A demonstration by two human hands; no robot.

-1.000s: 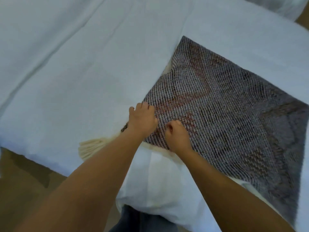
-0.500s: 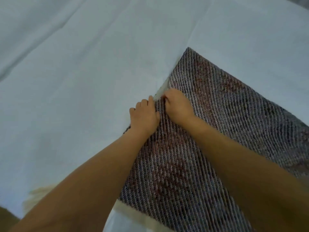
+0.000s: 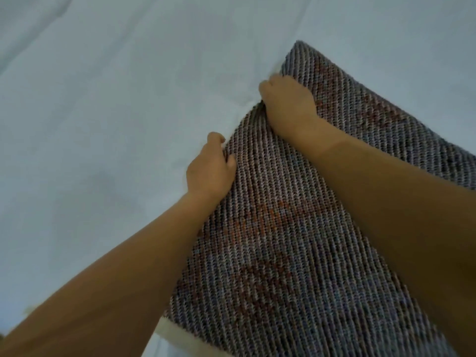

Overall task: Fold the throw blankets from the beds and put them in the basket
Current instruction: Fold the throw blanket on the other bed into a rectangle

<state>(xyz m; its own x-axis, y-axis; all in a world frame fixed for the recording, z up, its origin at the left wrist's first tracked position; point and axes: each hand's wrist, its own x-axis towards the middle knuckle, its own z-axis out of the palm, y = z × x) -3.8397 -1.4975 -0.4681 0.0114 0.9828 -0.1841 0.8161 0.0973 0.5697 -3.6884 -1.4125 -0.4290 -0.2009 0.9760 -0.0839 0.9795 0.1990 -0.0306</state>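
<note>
- We are at the folding step: the woven throw blanket (image 3: 296,253), grey-purple with rust-red bands, lies spread on the white bed sheet (image 3: 103,124), and both our hands are on its left edge.
- Our left hand (image 3: 210,168) is curled shut on that edge, fingers tucked against the weave and thumb on top, so we judge it to be pinching the blanket's border.
- Our right hand (image 3: 288,104) sits farther up the same edge, near the far corner, closed into a fist on the fabric; the fingertips are hidden under the hand, so how much cloth they hold we cannot tell.
- The two hands are apart along the edge, not touching each other.
- A cream strip (image 3: 180,336) shows under the blanket's near end; whether it is backing or fringe we cannot tell.
- No basket is in view, so we judge the task to be at an early stage.
- Next, we think, the move calls for lifting this gripped edge with both hands together and carrying it across to the opposite side, keeping the corners level so the fold lands square.
</note>
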